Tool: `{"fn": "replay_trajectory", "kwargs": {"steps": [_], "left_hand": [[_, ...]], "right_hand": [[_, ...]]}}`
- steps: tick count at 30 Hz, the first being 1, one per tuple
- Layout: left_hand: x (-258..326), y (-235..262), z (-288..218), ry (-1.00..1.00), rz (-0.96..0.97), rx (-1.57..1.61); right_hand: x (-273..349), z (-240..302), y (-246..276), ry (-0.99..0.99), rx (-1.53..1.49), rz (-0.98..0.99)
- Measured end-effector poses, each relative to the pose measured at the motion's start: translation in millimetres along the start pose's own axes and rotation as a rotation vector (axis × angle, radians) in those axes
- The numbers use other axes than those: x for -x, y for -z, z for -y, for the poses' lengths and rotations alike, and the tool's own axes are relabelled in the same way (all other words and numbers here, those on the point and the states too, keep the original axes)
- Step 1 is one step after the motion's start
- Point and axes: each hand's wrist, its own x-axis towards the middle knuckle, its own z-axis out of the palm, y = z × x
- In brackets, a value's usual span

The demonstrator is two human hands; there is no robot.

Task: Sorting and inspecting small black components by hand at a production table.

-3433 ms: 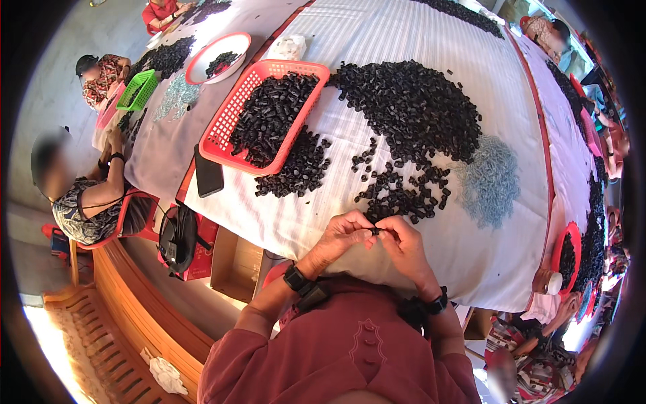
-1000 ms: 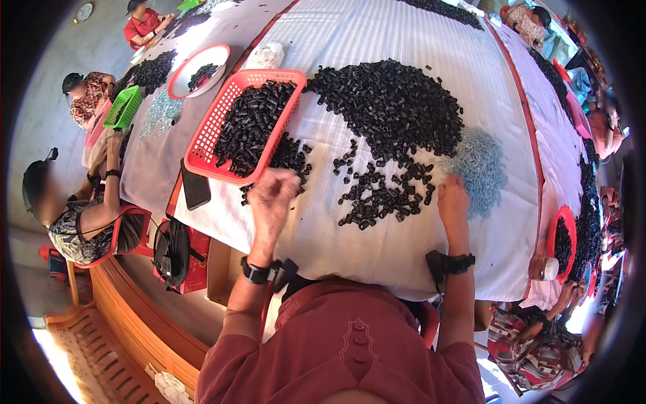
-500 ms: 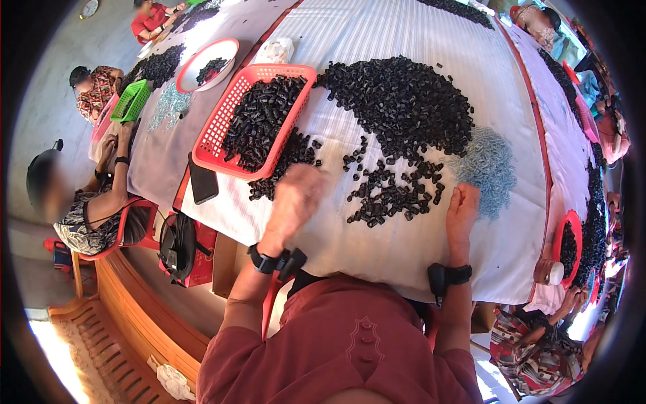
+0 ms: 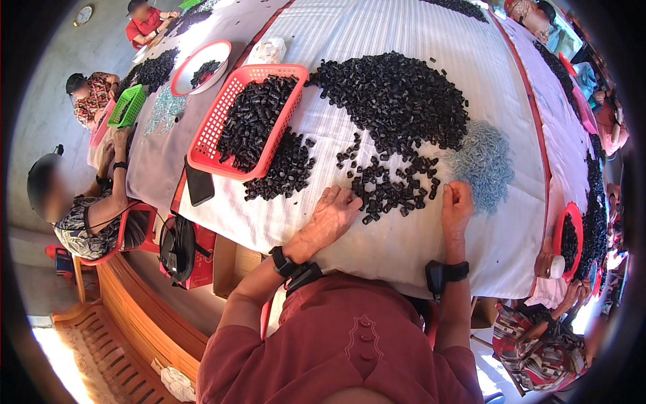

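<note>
My left hand (image 4: 332, 214) rests on the white cloth with bent fingers. Its fingertips touch the near-left edge of a loose scatter of small black plastic pieces (image 4: 387, 180); whether one is between them is hidden. At the right of the scatter, my right hand (image 4: 458, 200) is raised with its fingers pressed together, and anything in it is too small to make out. Just beyond it lies a heap of tiny clear-blue pieces (image 4: 486, 165). A large heap of black pieces (image 4: 397, 97) spreads farther back. To the left stands a pink-red basket (image 4: 196, 156) full of black pieces.
Black pieces (image 4: 286, 168) lie beside the basket. A dark phone (image 4: 199, 183) sits at the table's left edge. Behind are a white, red-rimmed basin (image 4: 229, 59) and crumpled white paper (image 4: 269, 50). Other people work around the table; one person (image 4: 91, 209) sits at the left.
My left hand has moved right and nearer to me, from beside the basket to the edge of the loose black pieces. My right hand has stayed nearly in place.
</note>
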Motion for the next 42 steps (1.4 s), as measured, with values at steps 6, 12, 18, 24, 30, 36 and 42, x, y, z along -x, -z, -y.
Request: {"fn": "replay_trajectory", "kwargs": {"steps": [6,12,18,24,30,36,42], "left_hand": [[-2,0,-2,-0.074,-0.021,-0.036],[-2,9,-9,-0.003,-0.129,0.218],[7,31,-14,0.335,-0.025,1.477],[12,30,-20,0.374,0.016,1.591],[19,24,-20,0.436,-0.034,1.522],[19,18,-23,0.344,-0.13,1.788],[26,13,-23,0.423,0.002,1.544]], "right_hand": [[0,4,1,-0.005,-0.046,-0.005],[6,6,2,-0.048,-0.189,0.006],[22,83,10,-0.314,-0.615,0.281],[44,127,-11,-0.266,-0.828,0.516],[53,128,-21,-0.245,-0.859,0.604],[53,134,-21,-0.237,-0.807,0.599],[51,135,-24,-0.231,-0.802,0.605]]}}
